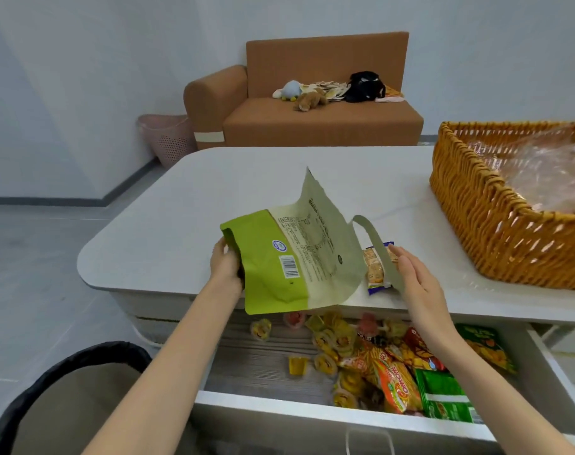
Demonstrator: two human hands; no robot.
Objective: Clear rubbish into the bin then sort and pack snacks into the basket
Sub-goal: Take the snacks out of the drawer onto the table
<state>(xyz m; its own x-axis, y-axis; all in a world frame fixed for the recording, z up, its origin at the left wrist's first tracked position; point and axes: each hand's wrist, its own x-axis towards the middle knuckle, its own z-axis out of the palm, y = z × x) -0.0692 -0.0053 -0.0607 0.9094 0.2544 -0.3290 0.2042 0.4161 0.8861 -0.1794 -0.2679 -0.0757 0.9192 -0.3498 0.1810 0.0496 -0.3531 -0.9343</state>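
I am watching the rubbish-clearing step play out, judging by what is lying where: the green pouch (279,267) is hanging in the air over the near edge of the table (214,185), its top torn open and looking flat and spent, with a torn strip (374,244) curling off its right side. The left hand (225,267) is gripping the pouch at its green left end, fingers curled round the fold. The right hand (414,277) is sitting well apart from the left, with its fingers lying nearly straight against the lower part of the strip; I cannot tell whether the thumb is pinching it from behind. A small snack packet (374,270) is lying on the table just under that strip. The bin (66,382), lined in black, is standing low to the left, beside the left forearm, and the wicker basket (476,218) is waiting at the right end of the table with only a clear liner showing inside. The open drawer (246,366) below is holding a heap of loose snacks (387,366), so I am reckoning the sorting and packing is yet to begin. If the pouch is indeed empty, I am thinking the next move is calling for the left hand to swing it down and leftwards over the bin's mouth, with the strip gathered in so it is not trailing or snagging on the table edge, and with the small packet left behind for the basket
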